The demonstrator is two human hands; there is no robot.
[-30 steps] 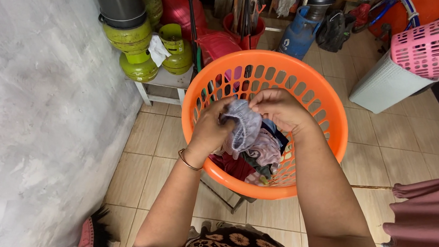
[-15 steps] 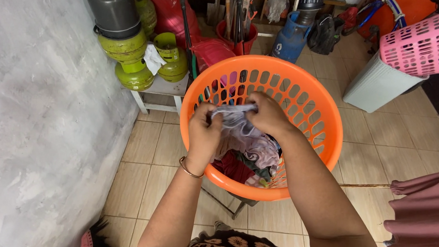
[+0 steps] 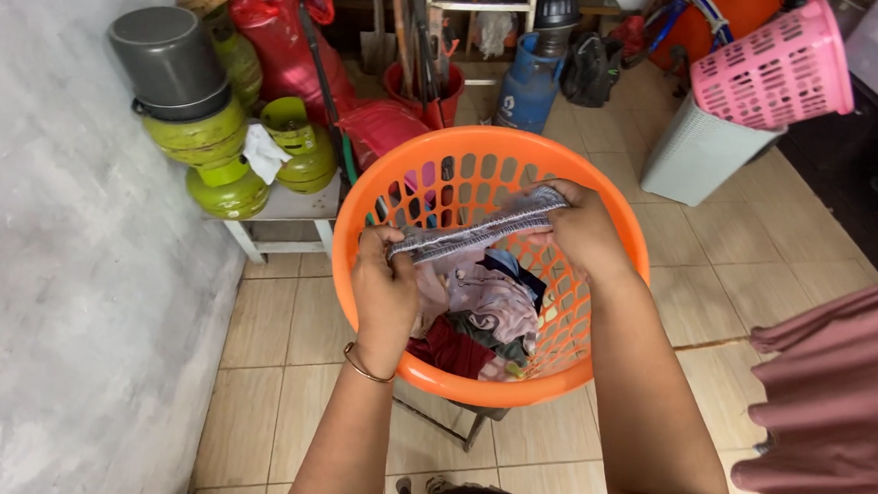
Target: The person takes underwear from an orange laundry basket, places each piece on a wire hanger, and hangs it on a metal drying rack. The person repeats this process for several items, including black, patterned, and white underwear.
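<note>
Both hands raised over the round orange laundry basket, each clenched on 1 end of a small grey-patterned garment. Left hand pinching the garment's lower-left end between thumb and curled fingers; right hand gripping the upper-right end, fingers folded tight over the cloth. Garment pulled taut into a narrow band between the 2 grips, long axis running side to side and rising slightly toward the right hand, held above the basket's contents and not touching the rim. No slack end hanging free that can be made out; neither hand nearer than the other, both already on the cloth. Directly beneath, a heap of mixed clothes in pink, dark red and blue inside the basket. Thin bracelet on the left wrist. Well apart to the upper left, green gas cylinders on a low stool beside the grey wall; to the upper right, a pink basket tipped on its side; at the lower right edge, a fold of mauve cloth.
</note>
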